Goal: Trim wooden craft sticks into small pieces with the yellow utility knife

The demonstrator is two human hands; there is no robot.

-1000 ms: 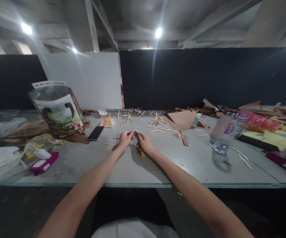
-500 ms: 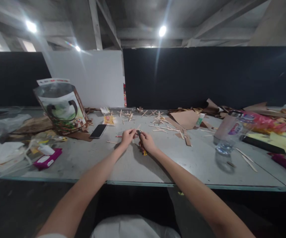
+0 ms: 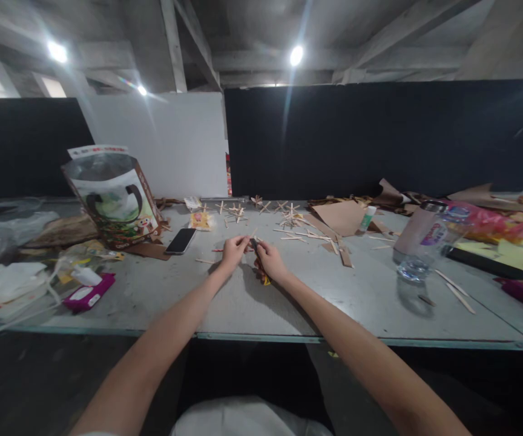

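Two hands: Both of the person's bare hands were close together above the gray table (image 3: 225,315), with a small gap between them.
Left hand: The left hand (image 3: 233,254) was closed, its fingertips pinching a thin stick (image 3: 255,232).
Right hand: The right hand (image 3: 272,260) was wrapped tight around a tool (image 3: 266,280).
Thin stick: It was pale and poked up just past the left fingertips, by the tool's dark tip. It was too small to tell if the two touched.
Tool: Its dark tip pointed away from the person, and a bit of yellow showed under the right hand. The fingers hid most of it.
Beside the left hand: A small red thing (image 3: 217,250) peeked out, and a loose stick (image 3: 204,261) lay to the left.
Farther left: There was a black phone (image 3: 181,241), then a big printed bag (image 3: 116,209) standing up. A purple packet (image 3: 89,293) sat closer to the person than the hands did.
Past the hands: A little yellow packet (image 3: 201,221), some crossed sticks (image 3: 235,212) and a messy stick pile (image 3: 291,217) lay there.
Right of the right hand: Brown cardboard (image 3: 338,217) lay near a green and white tube (image 3: 367,218).
Far right: A clear bottle (image 3: 414,271) stood near two long sticks (image 3: 461,298).
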